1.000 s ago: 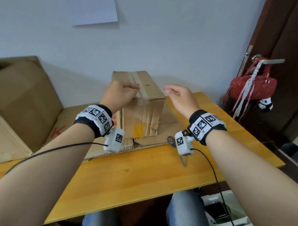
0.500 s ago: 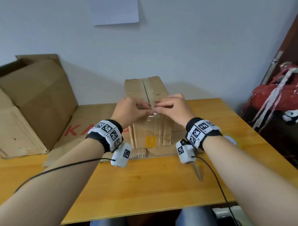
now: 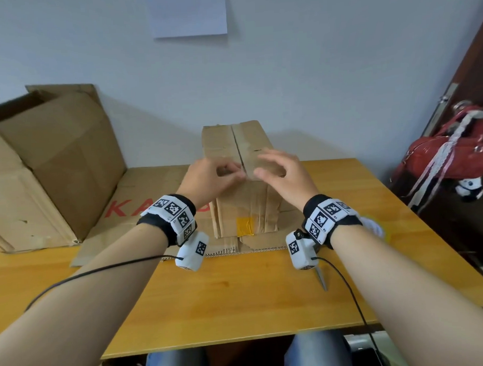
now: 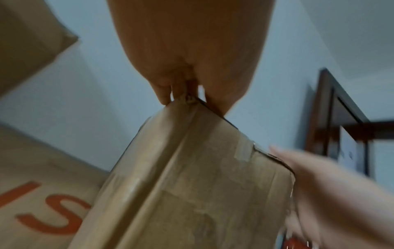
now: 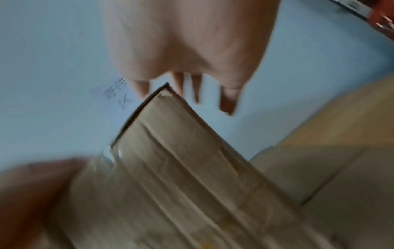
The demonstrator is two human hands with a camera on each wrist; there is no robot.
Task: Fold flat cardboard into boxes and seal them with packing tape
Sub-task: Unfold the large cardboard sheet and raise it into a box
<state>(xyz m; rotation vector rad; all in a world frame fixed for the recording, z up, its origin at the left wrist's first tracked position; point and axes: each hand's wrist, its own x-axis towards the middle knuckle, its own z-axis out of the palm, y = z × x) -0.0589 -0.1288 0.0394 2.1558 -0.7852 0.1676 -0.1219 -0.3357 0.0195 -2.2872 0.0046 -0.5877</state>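
Note:
A closed brown cardboard box (image 3: 247, 210) stands upright on a flat cardboard sheet (image 3: 119, 210) printed with red letters. My left hand (image 3: 237, 174) sits at the near edge of its top, thumb and forefinger pinched together at the centre seam on a strip of clear tape (image 5: 108, 155). The left wrist view shows those fingers (image 4: 166, 94) curled over the box's top edge (image 4: 192, 185). My right hand (image 3: 272, 165) hovers just above the right flap, fingers spread and holding nothing. An old yellow tape patch (image 3: 245, 227) marks the front face.
Scissors (image 3: 322, 279) lie on the wooden table (image 3: 240, 307) under my right wrist. A pale round object (image 3: 375, 226) shows behind that wrist. A large open carton (image 3: 40, 164) fills the left side. A red bag (image 3: 449, 157) hangs on the door at right.
Both hands came together at the seam half a second ago. Since then the right hand has let go, lifted and spread its fingers, while the left hand stays pinched at the seam.

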